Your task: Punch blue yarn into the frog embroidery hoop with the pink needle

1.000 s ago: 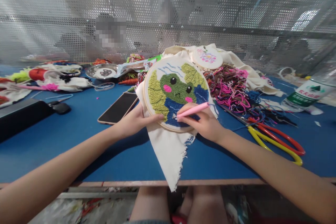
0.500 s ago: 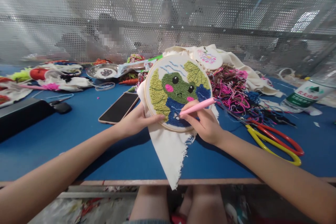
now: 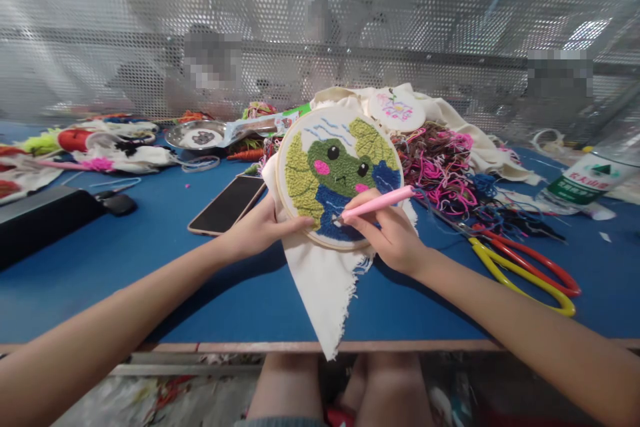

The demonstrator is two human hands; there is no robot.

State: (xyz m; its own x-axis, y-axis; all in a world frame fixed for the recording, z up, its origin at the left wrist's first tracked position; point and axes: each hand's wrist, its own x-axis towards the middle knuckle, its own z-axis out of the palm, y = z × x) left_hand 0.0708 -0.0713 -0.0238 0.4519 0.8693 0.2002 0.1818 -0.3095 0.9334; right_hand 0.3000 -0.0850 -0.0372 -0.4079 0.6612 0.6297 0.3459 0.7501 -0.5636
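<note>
My left hand (image 3: 257, 230) grips the lower left rim of a round embroidery hoop (image 3: 286, 193), held tilted above the blue table (image 3: 150, 267). The stretched fabric shows a green frog (image 3: 340, 170) with pink cheeks, yellow-green leaves and dark blue yarn. Loose cream cloth (image 3: 323, 287) hangs below the hoop. My right hand (image 3: 393, 233) is closed round a pink punch needle (image 3: 377, 203), its tip touching the blue patch at the hoop's lower middle.
A phone (image 3: 227, 204) lies left of the hoop. Red and yellow scissors (image 3: 525, 267) lie to the right, beside a tangle of pink and dark yarn (image 3: 440, 163). A second hoop (image 3: 397, 110) rests on cloth behind. A metal dish (image 3: 197, 137), a plastic bottle (image 3: 585, 177) and a perforated screen (image 3: 125, 20) are farther back.
The hoop has lifted slightly and tilted a little more upright. My right hand and the needle rose with it, the tip staying on the blue patch.
</note>
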